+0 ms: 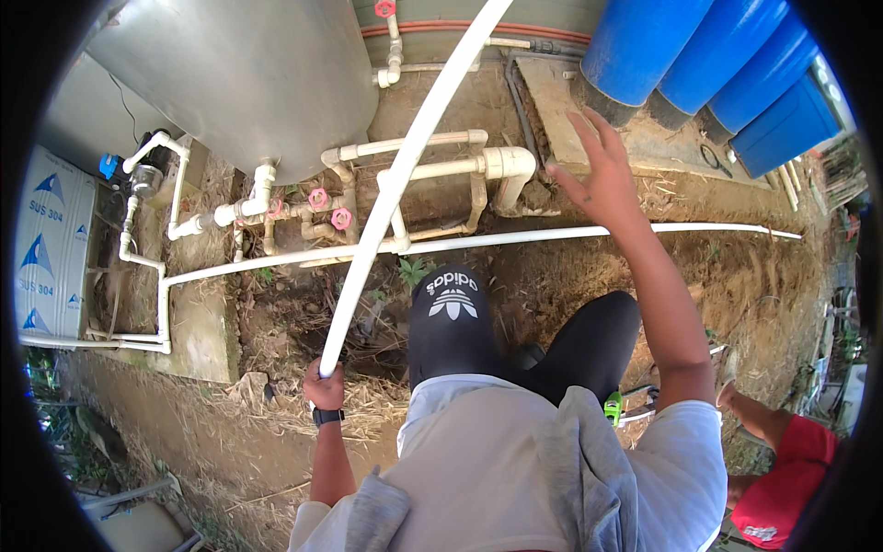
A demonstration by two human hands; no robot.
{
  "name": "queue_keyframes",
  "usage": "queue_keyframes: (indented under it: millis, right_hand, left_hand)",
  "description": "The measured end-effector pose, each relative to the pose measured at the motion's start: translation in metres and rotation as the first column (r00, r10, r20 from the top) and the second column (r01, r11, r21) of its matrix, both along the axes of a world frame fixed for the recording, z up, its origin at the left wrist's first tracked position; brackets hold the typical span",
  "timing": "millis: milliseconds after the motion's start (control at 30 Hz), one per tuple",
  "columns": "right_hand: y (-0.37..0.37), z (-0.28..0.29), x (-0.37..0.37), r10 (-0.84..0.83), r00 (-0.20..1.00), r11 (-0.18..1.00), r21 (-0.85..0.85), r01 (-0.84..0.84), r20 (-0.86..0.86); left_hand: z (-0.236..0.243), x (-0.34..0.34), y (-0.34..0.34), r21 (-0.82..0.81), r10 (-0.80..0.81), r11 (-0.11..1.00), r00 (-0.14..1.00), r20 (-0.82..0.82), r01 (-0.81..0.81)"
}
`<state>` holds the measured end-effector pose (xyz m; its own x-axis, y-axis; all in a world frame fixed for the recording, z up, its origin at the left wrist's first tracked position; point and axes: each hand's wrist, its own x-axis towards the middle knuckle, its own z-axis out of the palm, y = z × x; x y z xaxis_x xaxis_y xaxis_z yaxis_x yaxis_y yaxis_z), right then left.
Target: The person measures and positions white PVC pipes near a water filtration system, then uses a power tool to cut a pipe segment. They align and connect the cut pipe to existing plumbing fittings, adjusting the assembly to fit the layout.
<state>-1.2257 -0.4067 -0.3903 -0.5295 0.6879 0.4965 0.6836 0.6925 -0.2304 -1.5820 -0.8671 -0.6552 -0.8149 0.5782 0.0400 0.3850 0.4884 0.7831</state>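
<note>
My left hand (324,390), with a dark watch on its wrist, is closed round the near end of a long white pipe (409,161), which slants up and to the right past the top edge. My right hand (598,175) is raised to the right of that pipe, fingers spread, holding nothing. Below it a thinner white pipe (515,237) runs crosswise near my knees. Cream pipework (432,170) with pink valve wheels (319,198) lies in front of me, partly behind the held pipe.
A large steel tank (212,74) stands upper left, beside a panelled box (51,248) and a small pump (144,179). Blue drums (644,46) and a blue bin (786,124) stand on a concrete slab upper right. A person in red (786,478) is at lower right. Dirt and plants surround me.
</note>
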Motion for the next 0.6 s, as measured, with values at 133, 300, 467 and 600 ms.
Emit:
queue_keyframes:
  millis: [133,300,467,600]
  right_hand:
    - [-0.027,0.022,0.020,-0.058,0.998,0.997,0.044,0.059,-0.023]
    - [-0.033,0.065,0.038,-0.070,0.996,0.928,0.371,0.042,0.061]
    - [-0.035,0.084,0.051,-0.178,0.935,0.888,0.460,0.018,0.306]
    - [-0.042,0.063,0.113,-0.105,0.911,0.956,0.293,-0.017,0.398]
  left_hand:
    - [0.031,-0.004,0.040,0.052,-0.036,0.998,0.994,-0.106,0.041]
    - [0.059,-0.041,0.075,0.039,-0.095,0.993,0.963,-0.252,0.108]
    - [0.107,-0.086,0.119,-0.008,-0.357,0.925,0.862,-0.360,0.379]
    - [0.172,-0.087,0.173,-0.142,-0.631,0.770,0.710,-0.313,0.622]
